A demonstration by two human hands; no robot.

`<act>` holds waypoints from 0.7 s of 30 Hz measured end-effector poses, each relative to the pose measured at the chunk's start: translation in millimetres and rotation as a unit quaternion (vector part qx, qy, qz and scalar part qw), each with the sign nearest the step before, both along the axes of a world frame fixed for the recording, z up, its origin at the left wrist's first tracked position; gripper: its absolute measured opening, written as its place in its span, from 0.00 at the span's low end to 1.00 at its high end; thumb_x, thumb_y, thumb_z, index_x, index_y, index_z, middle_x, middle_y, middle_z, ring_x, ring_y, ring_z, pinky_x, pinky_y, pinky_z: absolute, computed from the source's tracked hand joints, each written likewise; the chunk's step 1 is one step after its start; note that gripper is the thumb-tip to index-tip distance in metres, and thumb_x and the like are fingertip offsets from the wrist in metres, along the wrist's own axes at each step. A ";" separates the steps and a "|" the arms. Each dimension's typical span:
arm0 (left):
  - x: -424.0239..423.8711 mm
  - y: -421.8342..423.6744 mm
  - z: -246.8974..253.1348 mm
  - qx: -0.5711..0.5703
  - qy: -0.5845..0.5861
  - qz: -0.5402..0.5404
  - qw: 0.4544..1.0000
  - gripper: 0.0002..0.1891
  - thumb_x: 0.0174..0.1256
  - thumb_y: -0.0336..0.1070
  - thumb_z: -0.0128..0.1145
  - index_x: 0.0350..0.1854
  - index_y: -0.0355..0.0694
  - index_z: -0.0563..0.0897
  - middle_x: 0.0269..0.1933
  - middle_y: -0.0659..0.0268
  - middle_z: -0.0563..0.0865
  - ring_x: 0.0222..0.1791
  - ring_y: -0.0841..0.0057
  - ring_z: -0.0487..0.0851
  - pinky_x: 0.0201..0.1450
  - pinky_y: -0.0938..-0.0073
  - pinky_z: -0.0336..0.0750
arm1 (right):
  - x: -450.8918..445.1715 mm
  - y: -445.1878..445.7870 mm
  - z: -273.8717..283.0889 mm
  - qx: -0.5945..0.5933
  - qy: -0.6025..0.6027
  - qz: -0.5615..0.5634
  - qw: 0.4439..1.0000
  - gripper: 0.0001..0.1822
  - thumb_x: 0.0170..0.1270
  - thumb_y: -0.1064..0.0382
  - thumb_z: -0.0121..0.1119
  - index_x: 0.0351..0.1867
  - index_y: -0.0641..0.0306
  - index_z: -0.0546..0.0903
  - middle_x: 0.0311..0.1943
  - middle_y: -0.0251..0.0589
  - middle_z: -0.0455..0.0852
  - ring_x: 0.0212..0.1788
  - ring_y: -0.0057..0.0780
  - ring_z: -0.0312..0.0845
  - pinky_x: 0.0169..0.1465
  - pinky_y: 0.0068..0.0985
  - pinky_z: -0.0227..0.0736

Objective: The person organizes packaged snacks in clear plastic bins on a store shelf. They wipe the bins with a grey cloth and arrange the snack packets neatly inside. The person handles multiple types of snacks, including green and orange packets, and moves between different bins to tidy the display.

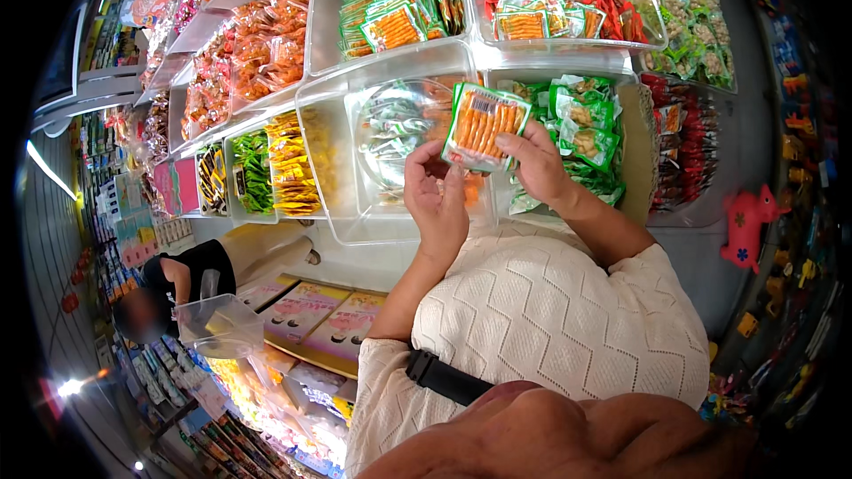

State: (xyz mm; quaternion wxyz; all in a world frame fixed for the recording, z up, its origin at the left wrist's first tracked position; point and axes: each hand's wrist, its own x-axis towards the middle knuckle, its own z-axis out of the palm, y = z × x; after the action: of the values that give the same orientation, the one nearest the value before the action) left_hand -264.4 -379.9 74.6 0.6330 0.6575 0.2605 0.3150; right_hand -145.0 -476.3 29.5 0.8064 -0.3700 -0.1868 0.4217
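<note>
Both my hands hold green-edged, clear-fronted snack packets (484, 125) with orange sticks inside; at least two seem stacked. My left hand (438, 196) grips the lower left corner, its fingers partly behind. My right hand (538, 163) pinches the right edge, thumb on the front. Beneath the packets is an empty-looking clear plastic bin (339, 229), through which other packets show. Similar packets (394, 26) fill a clear bin beyond my hands. To the right, green-and-white packets (586, 123) lie in another bin.
Bins of yellow packets (291, 163), small green packets (253, 173) and reddish packets (273, 36) stand at the left. Dark red packets (685, 146) and a cardboard divider (638, 146) are at the right. A pink toy animal (749, 226) stands farther right. Another person (200, 273) is at the lower left.
</note>
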 end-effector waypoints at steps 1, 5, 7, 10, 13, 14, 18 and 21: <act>0.0 -0.2 -1.1 -0.019 0.001 -0.004 1.000 0.16 0.63 0.22 0.55 0.53 0.32 0.71 0.44 0.66 0.76 0.41 0.84 0.72 0.46 0.82 0.69 | 0.0 0.0 -0.1 0.002 0.025 -0.017 1.000 0.14 0.69 0.66 0.50 0.52 0.69 0.76 0.47 0.36 0.83 0.48 0.19 0.77 0.54 0.23 0.70; -0.3 -0.4 -5.5 -0.061 0.008 -0.006 0.998 0.16 0.64 0.21 0.53 0.53 0.33 0.71 0.42 0.67 0.76 0.40 0.86 0.72 0.45 0.83 0.70 | 1.7 1.9 0.7 0.029 0.122 -0.019 0.992 0.15 0.68 0.67 0.51 0.54 0.68 0.75 0.48 0.37 0.83 0.50 0.22 0.78 0.57 0.24 0.69; 0.0 0.0 -5.7 -0.067 0.003 -0.003 0.998 0.15 0.64 0.22 0.54 0.52 0.33 0.71 0.41 0.68 0.76 0.38 0.86 0.73 0.45 0.83 0.70 | 1.2 3.5 -1.5 0.020 0.111 -0.025 0.993 0.16 0.68 0.65 0.50 0.54 0.69 0.75 0.47 0.39 0.83 0.47 0.26 0.80 0.51 0.27 0.74; 0.5 0.1 0.6 -0.082 -0.003 0.002 0.997 0.11 0.64 0.22 0.54 0.48 0.34 0.71 0.39 0.68 0.76 0.37 0.86 0.73 0.45 0.83 0.70 | -1.3 6.2 -2.7 0.006 0.091 -0.042 0.995 0.16 0.69 0.64 0.49 0.54 0.70 0.74 0.46 0.42 0.83 0.44 0.29 0.82 0.45 0.30 0.80; -2.7 2.6 2.0 -0.089 -0.003 0.012 0.996 0.09 0.65 0.23 0.55 0.44 0.35 0.71 0.38 0.67 0.77 0.38 0.86 0.74 0.45 0.84 0.70 | -3.4 9.7 1.5 -0.008 0.063 -0.057 0.996 0.17 0.69 0.65 0.49 0.55 0.70 0.74 0.47 0.42 0.83 0.44 0.29 0.82 0.45 0.29 0.80; -4.0 4.5 -1.2 -0.083 -0.017 0.014 0.996 0.08 0.66 0.24 0.55 0.43 0.35 0.71 0.38 0.67 0.78 0.38 0.85 0.74 0.45 0.84 0.71 | -3.0 9.3 2.1 -0.013 0.052 -0.049 0.997 0.17 0.69 0.65 0.49 0.55 0.70 0.74 0.47 0.42 0.83 0.44 0.29 0.82 0.45 0.29 0.80; 1.7 15.5 4.1 -0.008 -0.083 0.079 0.993 0.05 0.66 0.25 0.55 0.40 0.37 0.72 0.38 0.66 0.79 0.37 0.85 0.75 0.43 0.83 0.70 | 6.8 4.5 0.8 -0.012 0.075 -0.024 0.997 0.15 0.69 0.65 0.51 0.54 0.67 0.76 0.47 0.37 0.83 0.47 0.21 0.79 0.50 0.23 0.74; -4.2 34.0 9.5 -0.043 -0.142 0.084 0.985 0.05 0.67 0.27 0.55 0.38 0.38 0.72 0.38 0.66 0.79 0.35 0.85 0.76 0.41 0.83 0.71 | 17.7 -0.4 8.6 0.020 0.103 -0.019 0.994 0.14 0.69 0.64 0.50 0.53 0.67 0.77 0.46 0.39 0.83 0.45 0.22 0.80 0.47 0.24 0.77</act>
State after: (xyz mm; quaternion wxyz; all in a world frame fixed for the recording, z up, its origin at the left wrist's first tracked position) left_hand -268.6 -345.9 84.1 0.6624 0.5543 0.2350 0.4459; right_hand -127.3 -476.7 38.1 0.8366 -0.3115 -0.1039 0.4385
